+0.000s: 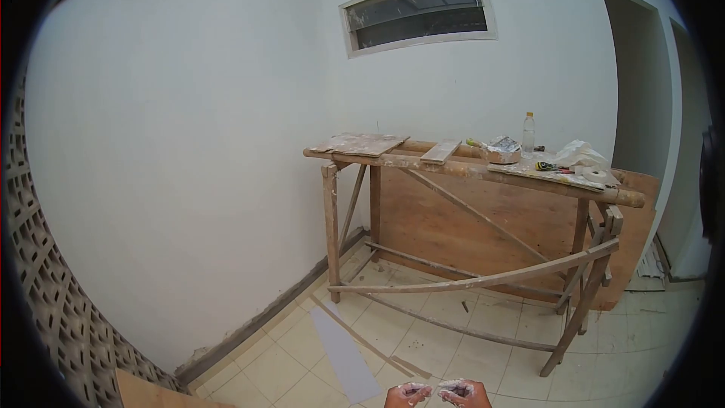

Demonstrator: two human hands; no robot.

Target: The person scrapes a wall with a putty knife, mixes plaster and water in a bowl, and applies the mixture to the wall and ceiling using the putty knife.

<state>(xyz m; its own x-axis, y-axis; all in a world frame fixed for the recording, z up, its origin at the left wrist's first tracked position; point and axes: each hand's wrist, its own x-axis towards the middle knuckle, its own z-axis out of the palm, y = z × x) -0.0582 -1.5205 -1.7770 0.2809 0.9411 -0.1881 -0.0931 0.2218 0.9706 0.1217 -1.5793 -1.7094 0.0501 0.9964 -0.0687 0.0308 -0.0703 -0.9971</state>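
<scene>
At the bottom edge, my left hand (408, 394) and my right hand (464, 392) are close together, knuckles facing each other with a small gap. White paste smears the fingers of both. Each hand is closed with its fingers curled in; whether anything lies inside them is too small to make out. Both are low in front of me, over the tiled floor (434, 340). A long pale strip (343, 355) lies on the tiles to the left of my hands.
Ahead stands a wooden trestle scaffold (476, 281). It carries boards (361, 143), a plank (441, 152), a paste-stained bowl (504, 153), a plastic bottle (529, 133), a plastic bag (581, 154) and a tape roll (595, 174). A plywood sheet (453, 215) leans behind. Doorways open on the right.
</scene>
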